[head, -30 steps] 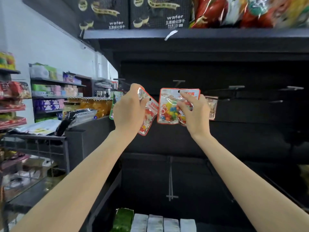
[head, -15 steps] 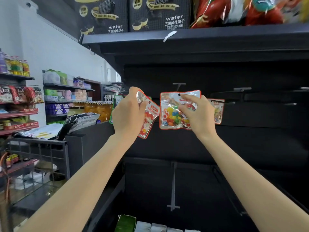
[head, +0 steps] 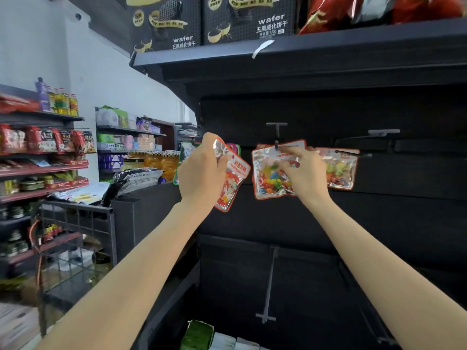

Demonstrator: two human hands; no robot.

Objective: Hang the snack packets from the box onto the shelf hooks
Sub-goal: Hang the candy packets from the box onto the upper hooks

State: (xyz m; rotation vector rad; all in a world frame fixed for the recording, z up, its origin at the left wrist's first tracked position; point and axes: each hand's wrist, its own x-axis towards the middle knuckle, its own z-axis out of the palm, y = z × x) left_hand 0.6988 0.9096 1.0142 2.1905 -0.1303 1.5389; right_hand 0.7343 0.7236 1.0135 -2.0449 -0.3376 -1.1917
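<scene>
My right hand [head: 304,175] pinches a clear, red-edged packet of coloured candy [head: 269,176] near its top, and the packet's hole sits at the tip of a grey shelf hook [head: 277,133]. My left hand [head: 202,170] grips a bundle of similar red-edged packets [head: 233,180], held to the left of that hook. Another candy packet [head: 340,169] hangs on the neighbouring hook [head: 353,153] to the right. The box is not in view.
A further hook [head: 384,133] sticks out of the black back panel at the right. A lower hook [head: 267,284] points towards me below my hands. Wafer boxes [head: 247,18] stand on the shelf above. Green and white packs [head: 209,337] lie at the bottom. A wire basket [head: 75,223] stands left.
My right hand has lifted its packet up to the hook's tip. The left hand and its bundle have kept their place. The camera has tilted slightly upwards.
</scene>
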